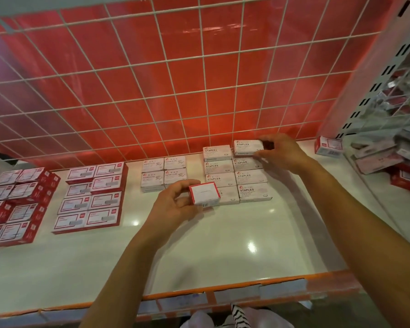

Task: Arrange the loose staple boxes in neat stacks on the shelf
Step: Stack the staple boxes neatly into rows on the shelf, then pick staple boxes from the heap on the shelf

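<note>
On the white shelf [223,245] stand two rows of white staple boxes [252,176] near the back wire grid. My right hand [282,152] grips the rear white staple box [246,147] of the right row, which sits on top of the stack. My left hand [173,204] holds a red-edged white box [205,193] just above the shelf, in front of the left row. One loose red-and-white box [328,146] lies at the back right of the shelf.
White paper clip boxes [163,172] stand left of the staples. Red boxes in neat blocks [91,197] fill the left side. A pile of jumbled boxes [388,155] lies behind a clear divider at right. An orange-edged lip [223,290] runs along the shelf front.
</note>
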Demonstrator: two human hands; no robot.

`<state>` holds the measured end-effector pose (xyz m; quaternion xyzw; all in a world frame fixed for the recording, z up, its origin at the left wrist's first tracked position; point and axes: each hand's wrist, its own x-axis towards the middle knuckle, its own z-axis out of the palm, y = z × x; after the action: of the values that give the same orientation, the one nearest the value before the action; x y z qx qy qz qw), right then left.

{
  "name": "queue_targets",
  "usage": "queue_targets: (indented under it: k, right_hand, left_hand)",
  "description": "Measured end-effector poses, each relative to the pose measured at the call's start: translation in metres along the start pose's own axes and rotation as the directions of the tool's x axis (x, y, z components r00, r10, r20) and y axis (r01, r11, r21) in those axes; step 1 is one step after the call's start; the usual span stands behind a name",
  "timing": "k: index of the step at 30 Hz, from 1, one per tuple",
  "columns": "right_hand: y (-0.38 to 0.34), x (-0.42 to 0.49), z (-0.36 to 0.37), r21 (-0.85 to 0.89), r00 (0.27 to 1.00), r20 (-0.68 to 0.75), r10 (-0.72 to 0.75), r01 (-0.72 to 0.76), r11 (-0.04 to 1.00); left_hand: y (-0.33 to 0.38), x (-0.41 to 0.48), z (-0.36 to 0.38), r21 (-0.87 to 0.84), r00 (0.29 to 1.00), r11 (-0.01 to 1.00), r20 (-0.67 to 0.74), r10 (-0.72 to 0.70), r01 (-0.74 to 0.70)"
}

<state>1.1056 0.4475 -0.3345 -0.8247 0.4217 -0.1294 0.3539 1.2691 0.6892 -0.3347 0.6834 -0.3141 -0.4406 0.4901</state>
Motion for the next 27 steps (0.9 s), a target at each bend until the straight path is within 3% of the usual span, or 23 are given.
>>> queue_targets:
  k: [22,27]
  right_hand:
    - [0.007,0.019,0.003,-0.094,0.995,0.103,0.001,0.009,0.996]
    - [0.001,0.007,0.003,-0.131,0.999,-0.014,-0.042,0.040,0.991]
  left_hand:
    - [-0.003,-0.002,0.007,-0.013,1.000,1.000,-0.027,-0.010,0.010]
    - [-0.002,-0.004,0.006,-0.027,1.000,1.000,-0.020,0.010,-0.011]
